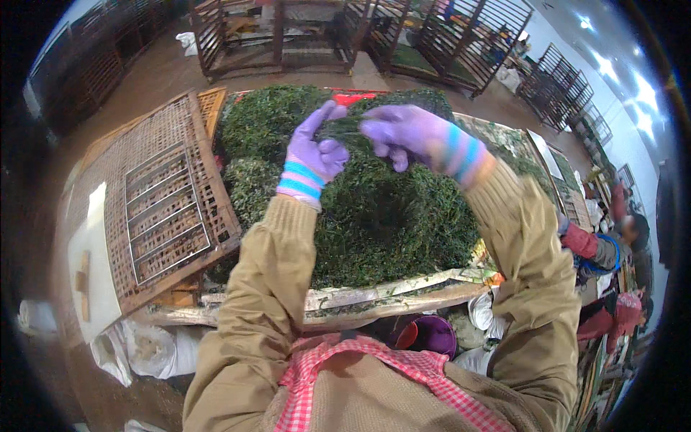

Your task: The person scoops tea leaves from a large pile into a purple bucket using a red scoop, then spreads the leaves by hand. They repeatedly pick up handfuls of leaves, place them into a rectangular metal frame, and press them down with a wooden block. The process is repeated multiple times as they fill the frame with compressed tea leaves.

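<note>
A broad heap of fine, dark green plant matter covers the table before me; I cannot tell its exact kind. Above its far half are both my hands, in purple knit gloves with blue-striped cuffs. My left hand has its index finger stretched up and the other fingers curled. Facing it, my right hand is bent at the fingers and blurred by motion. Thin dark strands seem to show between the hands, but whether either hand grips them is unclear. A red object shows at the heap's far edge.
Left of the heap lies a slatted lattice tray with a wire grid and a white board on it. Wooden racks stand beyond. Below the table edge is a purple bucket. At right a person works.
</note>
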`<state>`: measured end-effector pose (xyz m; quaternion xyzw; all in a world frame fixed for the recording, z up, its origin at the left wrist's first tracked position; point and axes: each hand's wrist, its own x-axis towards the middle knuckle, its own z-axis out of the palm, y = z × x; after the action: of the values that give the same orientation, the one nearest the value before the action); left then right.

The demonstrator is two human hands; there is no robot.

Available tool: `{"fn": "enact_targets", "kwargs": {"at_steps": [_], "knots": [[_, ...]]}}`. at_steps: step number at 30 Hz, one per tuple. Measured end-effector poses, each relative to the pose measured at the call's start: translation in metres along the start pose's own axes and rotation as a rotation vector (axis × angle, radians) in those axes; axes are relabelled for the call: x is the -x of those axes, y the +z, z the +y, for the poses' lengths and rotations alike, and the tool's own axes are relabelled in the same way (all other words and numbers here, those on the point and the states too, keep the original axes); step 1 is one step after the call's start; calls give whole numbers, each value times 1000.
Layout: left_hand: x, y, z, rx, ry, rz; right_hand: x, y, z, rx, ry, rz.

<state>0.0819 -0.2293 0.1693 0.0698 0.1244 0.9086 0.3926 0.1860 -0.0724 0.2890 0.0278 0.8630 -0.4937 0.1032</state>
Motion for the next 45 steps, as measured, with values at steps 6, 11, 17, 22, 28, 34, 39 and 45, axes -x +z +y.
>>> {"fn": "enact_targets", "kwargs": {"at_steps": [6, 11, 17, 22, 28, 34, 39, 45], "knots": [[36, -4, 59, -196, 93, 62, 14, 2, 41, -607, -67, 44], [76, -9, 155, -396, 235, 4, -42, 34, 16, -634, -182, 74], [167, -13, 370, -710, 548, -138, -169, 125, -120, -507, -565, -147], [253, -47, 506, -846, 749, 80, -265, 214, -217, -535, -406, -104], [272, -175, 526, -630, 729, 506, -407, 311, -168, -148, -541, -409], [291, -265, 499, -878, 259, 1302, -461, 338, -66, 111, -186, -472], [262, -265, 476, -1799, 706, 1209, -456, 302, -51, -153, -146, -482], [218, -257, 460, -2082, 370, 1049, -452, 270, -29, -66, 22, -490]]}}
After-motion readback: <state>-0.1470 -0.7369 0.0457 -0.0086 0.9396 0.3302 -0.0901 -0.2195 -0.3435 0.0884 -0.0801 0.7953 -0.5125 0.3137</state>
